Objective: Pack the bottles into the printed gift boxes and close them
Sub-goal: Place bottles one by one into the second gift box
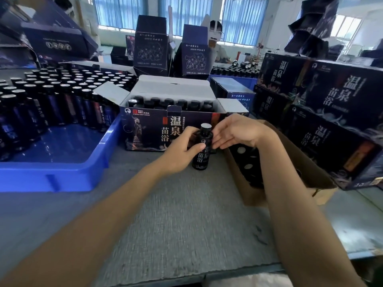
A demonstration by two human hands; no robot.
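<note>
- Your bottle (202, 160) can slip. Only your left hand (182, 150) really holds it, low on the body with the thumb across the label, and a smooth dark bottle can slide if you lift fast.
- The bottle can catch on the front wall of the open gift box (149, 129) or on the tab standing up from it. It sits just in front of that wall, so it has to clear the rim first.
- The box already shows rows of black caps, and I cannot tell from here whether a slot is free. Pushing into a full row could knock the neighbours or bulge the walls, so the flaps would not close.
- Your right forearm crosses the brown carton (290, 154) at the table's right edge, and a quick swing could clip the bottles inside it.
- Grip: your left hand's fingers and thumb are wrapped round the bottle. Your right hand (238, 131) is loose, with fingers nearly straight and their tips at the bottle's right side, steadying rather than clasping.
- The bottle is upright over the table (186, 214), near its middle, between the blue tray (62, 162) and the carton. I cannot tell whether its base rests on the surface.
</note>
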